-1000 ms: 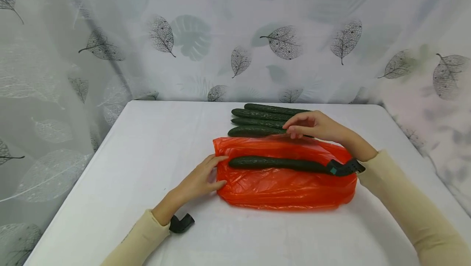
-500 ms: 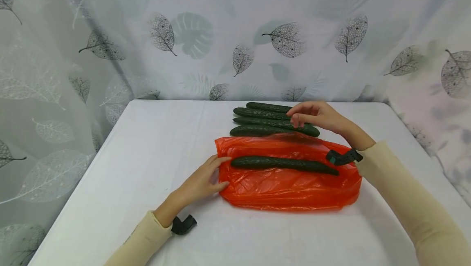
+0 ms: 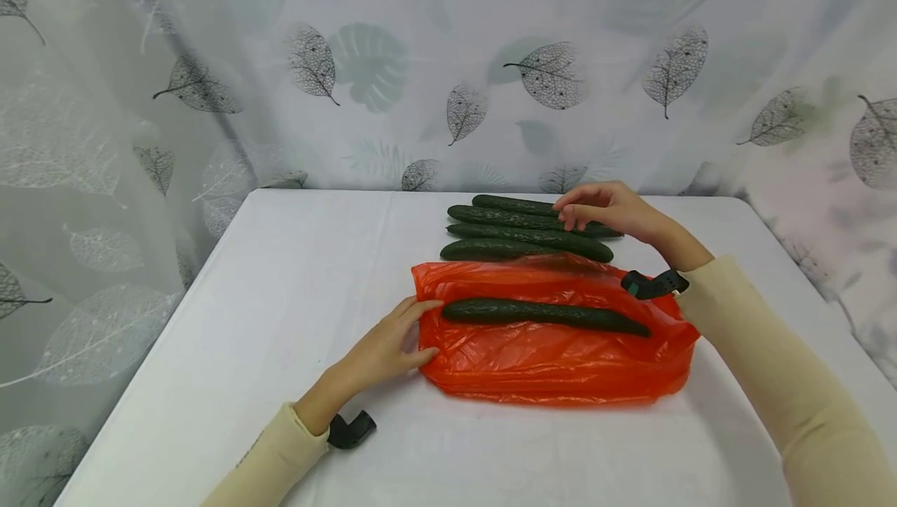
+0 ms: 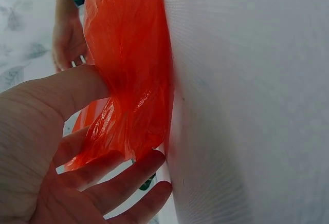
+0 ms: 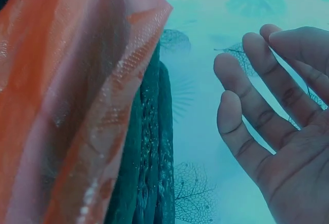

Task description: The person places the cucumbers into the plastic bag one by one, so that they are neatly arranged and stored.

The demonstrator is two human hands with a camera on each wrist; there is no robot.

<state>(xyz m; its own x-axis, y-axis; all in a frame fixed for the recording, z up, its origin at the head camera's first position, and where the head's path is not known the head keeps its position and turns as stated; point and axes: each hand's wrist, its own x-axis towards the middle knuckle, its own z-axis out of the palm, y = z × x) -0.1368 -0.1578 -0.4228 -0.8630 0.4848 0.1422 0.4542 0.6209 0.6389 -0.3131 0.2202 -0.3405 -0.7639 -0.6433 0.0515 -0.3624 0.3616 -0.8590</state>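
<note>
You have before you a white table (image 3: 315, 273), its far corners rounded. On its surface you find a red plastic bag (image 3: 546, 367), lying crumpled, its length running left to right, slightly right of centre. Directly beyond it, towards the far edge, you can count four dark green cucumbers (image 3: 525, 236), side by side, roughly parallel and close together. In your head view, the bag's far edge hides part of the nearest cucumber.

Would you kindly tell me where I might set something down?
White tabletop lies bare left of the red plastic bag, beyond the left hand, and in front of it. Behind it is crowded: four cucumbers, with the right hand near.
</note>
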